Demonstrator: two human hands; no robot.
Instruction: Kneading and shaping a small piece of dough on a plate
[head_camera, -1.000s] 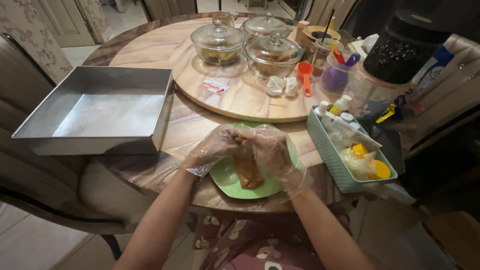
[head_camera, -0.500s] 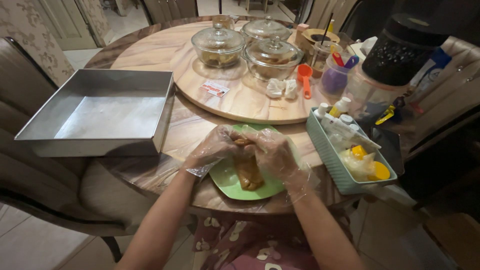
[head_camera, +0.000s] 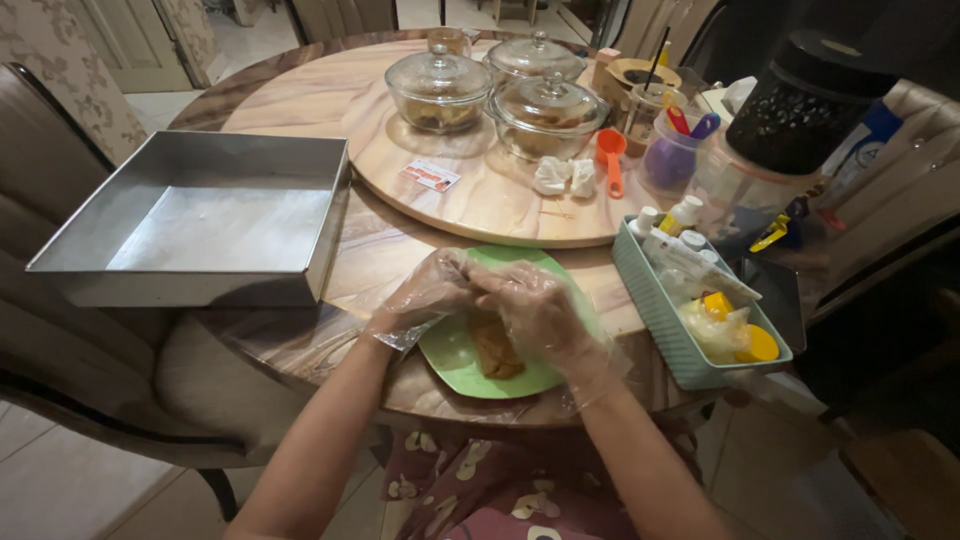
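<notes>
A green plate (head_camera: 452, 350) lies at the near edge of the round wooden table, with a brown lump of dough (head_camera: 497, 350) on it. Both my hands wear thin clear plastic gloves. My left hand (head_camera: 425, 292) and my right hand (head_camera: 535, 308) are pressed together over the top of the dough, fingers curled on it. The upper part of the dough is hidden under my hands.
A large square metal baking tin (head_camera: 205, 215) stands empty at the left, partly over a chair. A wooden turntable (head_camera: 480, 195) carries glass lidded bowls (head_camera: 440, 88), an orange scoop (head_camera: 610, 150) and a purple cup. A teal tray (head_camera: 660, 320) of bottles sits at the right.
My hands have stayed on the dough, shifting slightly closer together at its top end. Nothing else on the table has moved.
</notes>
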